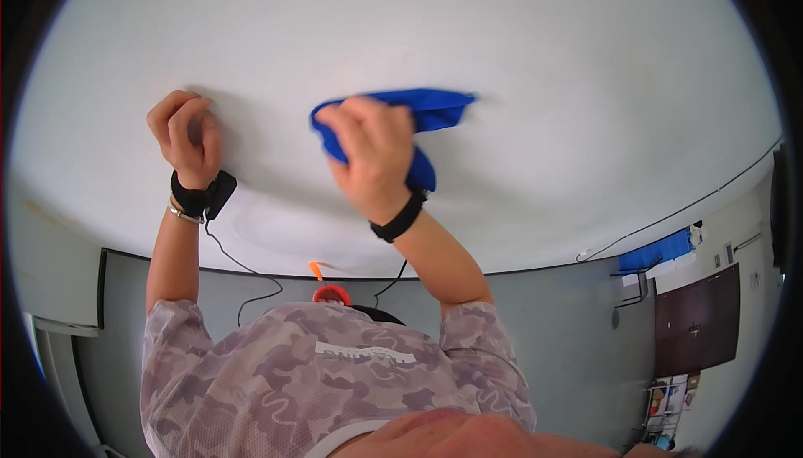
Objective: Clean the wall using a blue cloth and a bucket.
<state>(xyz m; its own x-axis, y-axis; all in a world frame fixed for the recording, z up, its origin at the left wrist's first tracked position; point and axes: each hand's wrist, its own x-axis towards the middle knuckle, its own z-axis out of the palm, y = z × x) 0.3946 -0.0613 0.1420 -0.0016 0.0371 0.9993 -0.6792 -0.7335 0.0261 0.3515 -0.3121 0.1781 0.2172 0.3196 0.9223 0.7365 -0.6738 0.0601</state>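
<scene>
My right hand [372,153] is closed on a blue cloth [431,111], pressing it to a broad white surface [544,31]. Part of the cloth spreads out to the right, another fold hangs below the palm, and the edges of the hand are slightly blurred. To the left, my left hand [186,140] rests against or very near the same surface, its fingers loosely curled in and nothing visible in them. Each wrist wears a black strap; on the left one sits a small black box [221,194] with a cable.
Below the surface's edge, a red container [332,294] with an orange handle [315,271] stands near my body. Thin black cables [251,270] hang down from the wrists. At the right are a dark brown door [698,322], a blue item [657,251] and a shelf [667,404] with assorted things.
</scene>
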